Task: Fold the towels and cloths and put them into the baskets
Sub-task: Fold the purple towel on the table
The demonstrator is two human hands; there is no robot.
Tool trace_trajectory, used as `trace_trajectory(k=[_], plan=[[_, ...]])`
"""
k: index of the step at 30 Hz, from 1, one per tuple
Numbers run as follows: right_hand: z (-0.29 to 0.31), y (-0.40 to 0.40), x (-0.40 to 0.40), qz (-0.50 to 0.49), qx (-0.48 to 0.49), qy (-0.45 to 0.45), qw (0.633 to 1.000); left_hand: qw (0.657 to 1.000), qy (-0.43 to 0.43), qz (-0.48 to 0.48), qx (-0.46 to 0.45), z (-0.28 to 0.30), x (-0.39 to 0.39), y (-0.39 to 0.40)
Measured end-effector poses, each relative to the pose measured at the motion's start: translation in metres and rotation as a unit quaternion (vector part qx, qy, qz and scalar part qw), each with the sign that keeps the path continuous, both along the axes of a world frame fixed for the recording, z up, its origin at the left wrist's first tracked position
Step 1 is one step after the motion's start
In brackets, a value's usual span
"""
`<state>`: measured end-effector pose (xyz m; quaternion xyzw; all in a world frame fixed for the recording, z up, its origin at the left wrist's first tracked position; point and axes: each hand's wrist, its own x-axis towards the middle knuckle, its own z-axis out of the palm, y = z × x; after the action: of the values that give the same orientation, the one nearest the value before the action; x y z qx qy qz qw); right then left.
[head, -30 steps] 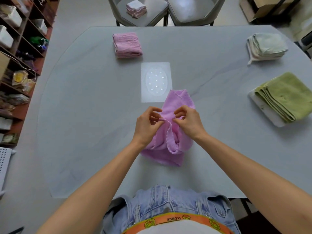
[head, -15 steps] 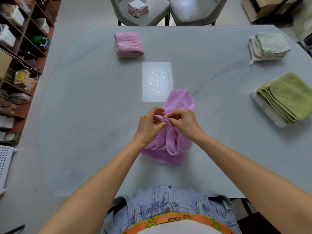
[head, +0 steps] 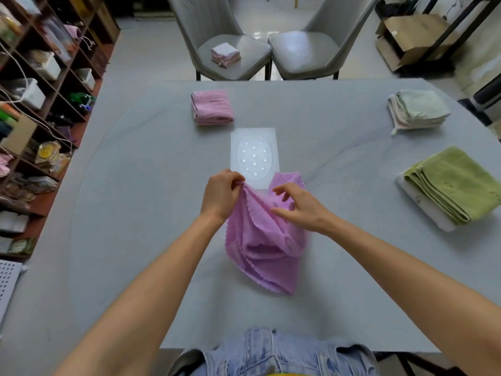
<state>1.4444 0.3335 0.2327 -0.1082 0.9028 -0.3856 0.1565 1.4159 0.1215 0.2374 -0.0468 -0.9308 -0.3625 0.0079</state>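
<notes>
Left fingers (head: 235, 183) pinching cloth (head: 264, 240) corner, lifted off table (head: 135, 213). Right hand (head: 296, 206) loose, fingers spread, resting on crumpled cloth just beside white mat (head: 254, 156). Folded pink towel (head: 212, 107) far side; green towel (head: 455, 183) right.

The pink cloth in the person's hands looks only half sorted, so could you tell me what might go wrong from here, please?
1. The left hand pinches just one corner of the pink cloth; the right hand has open fingers on it, so the corner could slip.
2. The cloth lies bunched in loose pleats, so a fold made now may come out crooked.
3. Its far edge overlaps the white mat, which might drag along.
</notes>
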Motion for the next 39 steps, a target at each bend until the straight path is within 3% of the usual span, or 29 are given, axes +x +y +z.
trace_trajectory(k=[5,9,16,21,25,31,39], plan=[[0.031,0.052,-0.045,0.011,0.105,-0.003,0.994,0.986,0.067,0.136,-0.065,0.041,-0.054,-0.034],[0.06,0.069,-0.073,-0.05,0.144,0.069,0.986,0.968,0.107,0.224,-0.045,0.07,-0.078,-0.053],[0.093,0.059,-0.104,-0.206,0.085,0.223,0.949,0.947,0.123,0.283,0.091,0.104,-0.086,-0.033],[0.12,0.053,-0.108,-0.289,-0.009,0.307,0.907,0.949,0.194,0.235,0.077,0.122,-0.087,-0.032],[0.138,0.051,-0.113,-0.228,0.01,0.324,0.918,0.972,0.179,0.151,-0.016,0.132,-0.091,-0.039],[0.164,0.052,-0.127,-0.147,0.113,0.354,0.917,0.968,0.147,0.202,-0.032,0.152,-0.097,-0.028],[0.185,0.059,-0.124,0.002,0.112,0.411,0.905,0.966,0.142,0.217,-0.006,0.173,-0.101,-0.041]])
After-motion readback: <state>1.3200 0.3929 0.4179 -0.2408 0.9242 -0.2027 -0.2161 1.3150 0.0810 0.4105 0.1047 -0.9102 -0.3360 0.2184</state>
